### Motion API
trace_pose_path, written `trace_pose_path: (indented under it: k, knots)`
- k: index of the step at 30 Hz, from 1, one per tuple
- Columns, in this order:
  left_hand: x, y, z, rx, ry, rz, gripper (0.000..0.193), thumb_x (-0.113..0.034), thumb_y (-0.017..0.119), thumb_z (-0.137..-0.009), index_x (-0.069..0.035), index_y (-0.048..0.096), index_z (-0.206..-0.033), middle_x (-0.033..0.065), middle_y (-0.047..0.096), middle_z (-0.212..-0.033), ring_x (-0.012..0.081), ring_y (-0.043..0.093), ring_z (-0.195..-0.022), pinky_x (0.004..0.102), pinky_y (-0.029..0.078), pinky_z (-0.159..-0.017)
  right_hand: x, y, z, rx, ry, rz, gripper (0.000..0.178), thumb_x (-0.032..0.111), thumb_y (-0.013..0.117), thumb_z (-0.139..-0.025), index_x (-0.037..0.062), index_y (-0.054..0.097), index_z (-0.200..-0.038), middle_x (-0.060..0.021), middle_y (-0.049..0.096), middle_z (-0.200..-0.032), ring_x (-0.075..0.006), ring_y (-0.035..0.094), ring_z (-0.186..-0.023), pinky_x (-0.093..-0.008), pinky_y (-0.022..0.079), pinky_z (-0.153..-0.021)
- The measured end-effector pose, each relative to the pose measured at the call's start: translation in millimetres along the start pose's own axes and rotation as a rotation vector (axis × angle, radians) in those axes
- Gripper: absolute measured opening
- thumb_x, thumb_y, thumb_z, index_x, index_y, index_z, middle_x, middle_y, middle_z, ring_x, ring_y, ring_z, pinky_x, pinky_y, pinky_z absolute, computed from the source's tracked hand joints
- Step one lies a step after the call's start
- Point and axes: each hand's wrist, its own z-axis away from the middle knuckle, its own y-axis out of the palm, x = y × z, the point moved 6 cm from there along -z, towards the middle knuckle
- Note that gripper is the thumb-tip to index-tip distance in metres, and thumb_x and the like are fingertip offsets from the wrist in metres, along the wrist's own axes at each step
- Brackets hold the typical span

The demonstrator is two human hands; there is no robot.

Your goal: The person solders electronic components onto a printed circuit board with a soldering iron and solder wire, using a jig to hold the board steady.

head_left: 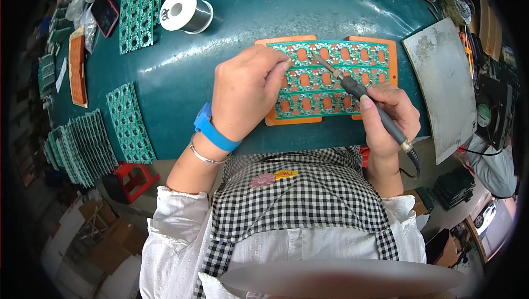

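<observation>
Green table; orange jig; solder spool; metal plate

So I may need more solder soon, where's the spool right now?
In the head view, the solder spool lies on the green table, far left of the hands, beside a green circuit-board panel.

Green circuit panel, orange tray, teal table, black-white checked apron.

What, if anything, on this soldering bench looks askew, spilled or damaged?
Nothing is plainly spilled or broken. The grey metal plate juts past the table's near edge, and the circuit board strips at the left lie loosely fanned rather than squared.
</observation>
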Motion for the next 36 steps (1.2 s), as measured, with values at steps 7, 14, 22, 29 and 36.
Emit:
trace_pose_path:
  k: [7, 14, 22, 29, 36]
  knots:
    - [-2.6, 13.7, -8.1, 0.012, 0.103, -0.014, 0.007, -0.005, 0.073, -0.080, -0.002, 0.070, -0.086, 0.0123, 0.067, -0.076, 0.0301, 0.067, -0.068, 0.0380, 0.055, -0.058, -6.8, 8.7, 0.3, 0.017, 0.095, 0.018, 0.015, -0.003, 0.076, -0.076, -0.0044, 0.065, -0.087, -0.0102, 0.065, -0.071, -0.0126, 0.058, -0.061, -0.0237, 0.041, -0.052]
    - [-1.7, 16.7, -11.0, 0.019, 0.135, -0.046, 0.006, -0.005, 0.074, -0.081, -0.003, 0.072, -0.087, 0.0100, 0.067, -0.072, 0.0225, 0.064, -0.057, 0.0314, 0.050, -0.052, -3.7, 9.1, -1.0, 0.036, 0.035, 0.062, 0.016, -0.003, 0.077, -0.075, -0.0037, 0.065, -0.085, -0.0099, 0.065, -0.069, -0.0138, 0.059, -0.058, -0.0243, 0.043, -0.051]
    - [-11.0, 16.6, -3.2, 0.005, 0.175, -0.037, 0.007, -0.003, 0.076, -0.078, -0.004, 0.072, -0.085, 0.0086, 0.067, -0.071, 0.0232, 0.065, -0.061, 0.0322, 0.051, -0.054, 0.7, -5.9, 2.3, -0.014, -0.020, 0.015, 0.014, -0.006, 0.074, -0.075, -0.0051, 0.064, -0.085, -0.0129, 0.067, -0.071, -0.0179, 0.062, -0.060, -0.0266, 0.047, -0.054]
    - [-12.0, 32.4, -10.5, 0.055, 0.202, -0.081, 0.010, -0.003, 0.077, -0.076, -0.004, 0.072, -0.085, 0.0081, 0.067, -0.072, 0.0246, 0.066, -0.063, 0.0338, 0.053, -0.056, -0.8, -4.6, -0.2, 0.024, -0.044, 0.049, 0.013, -0.007, 0.074, -0.073, -0.0048, 0.064, -0.081, -0.0132, 0.066, -0.069, -0.0194, 0.063, -0.057, -0.0269, 0.046, -0.052]
    - [-15.3, 32.8, -8.1, 0.097, 0.242, -0.049, 0.008, -0.003, 0.076, -0.077, -0.004, 0.071, -0.083, 0.0069, 0.068, -0.074, 0.0224, 0.067, -0.064, 0.0321, 0.053, -0.056, 4.1, -5.0, -0.1, 0.065, -0.069, 0.105, 0.013, -0.007, 0.073, -0.074, -0.0047, 0.064, -0.083, -0.0121, 0.066, -0.068, -0.0188, 0.063, -0.057, -0.0267, 0.046, -0.051]
